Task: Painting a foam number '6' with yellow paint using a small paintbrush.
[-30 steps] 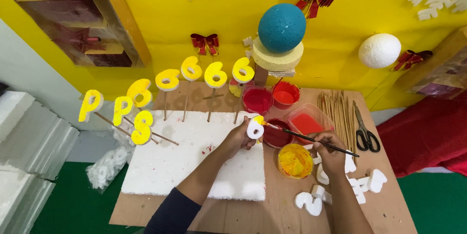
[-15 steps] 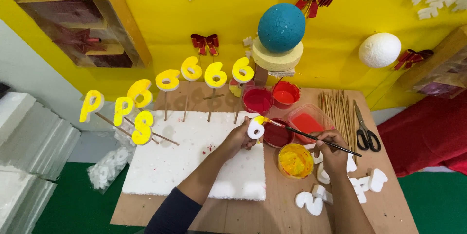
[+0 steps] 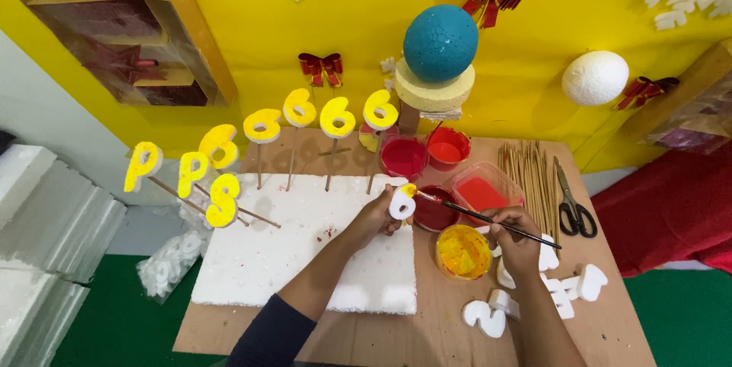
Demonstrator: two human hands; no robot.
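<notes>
My left hand point(image 3: 375, 217) holds a small white foam figure point(image 3: 402, 203) on a stick, its top edge painted yellow. My right hand point(image 3: 517, 238) grips a thin dark paintbrush point(image 3: 488, 219) whose tip touches the top of that figure. Just below the brush sits a round cup of yellow paint point(image 3: 463, 252). A white foam slab point(image 3: 305, 245) lies under my left forearm, with several yellow painted foam figures on sticks point(image 3: 301, 107) stuck along its far and left edges.
Cups of red paint point(image 3: 403, 156) and a red tray point(image 3: 486, 191) stand behind the brush. Wooden skewers point(image 3: 528, 176) and black scissors point(image 3: 569, 201) lie at right. Unpainted white foam figures point(image 3: 564, 291) lie near my right wrist. A teal ball point(image 3: 440, 43) sits on a stand.
The brush tip has moved slightly along the top of the white figure, where yellow paint shows. Both hands stay in nearly the same place.
</notes>
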